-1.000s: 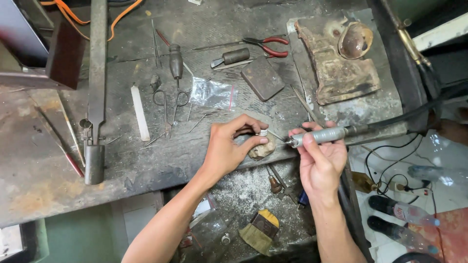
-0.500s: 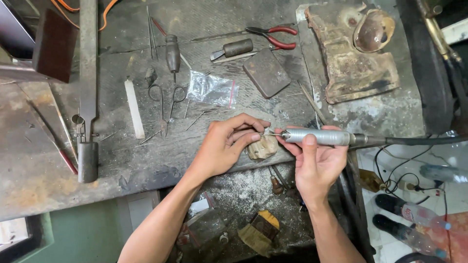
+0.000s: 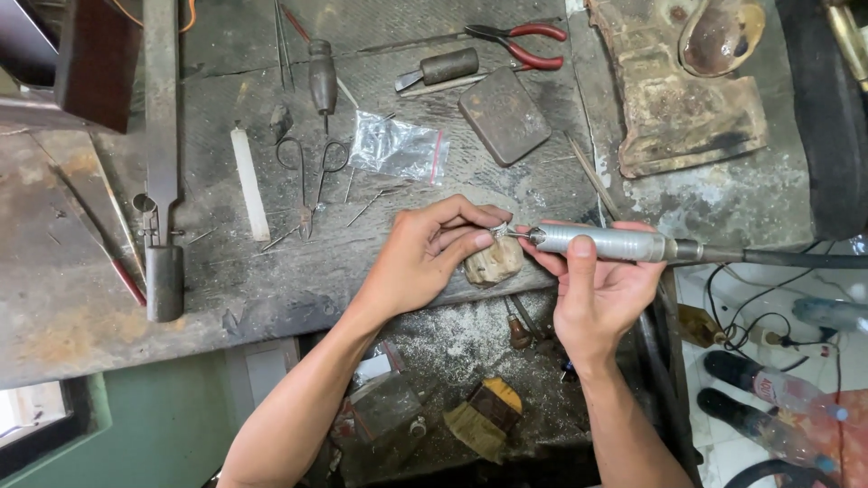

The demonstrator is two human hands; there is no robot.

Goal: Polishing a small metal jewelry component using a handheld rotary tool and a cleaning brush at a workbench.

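My left hand (image 3: 425,258) pinches a tiny metal piece (image 3: 499,231) between thumb and fingertips, resting against a small wooden bench peg (image 3: 493,262) at the bench's front edge. My right hand (image 3: 597,289) grips a grey metal rotary handpiece (image 3: 601,242) held level, its thin bit touching the tiny piece. A black flexible shaft (image 3: 796,260) runs from the handpiece to the right.
On the worn dark bench (image 3: 226,280) lie scissors (image 3: 312,176), a white stick (image 3: 249,181), a clear plastic bag (image 3: 398,146), a dark flat block (image 3: 504,116), red-handled pliers (image 3: 520,41), a long metal bar tool (image 3: 163,163) and a rusty block (image 3: 674,99). A brush (image 3: 484,416) lies in the tray below.
The handpiece has swung from tilted to level, and its bit has closed onto the piece in my left fingers. The view has shifted slightly down and closer.
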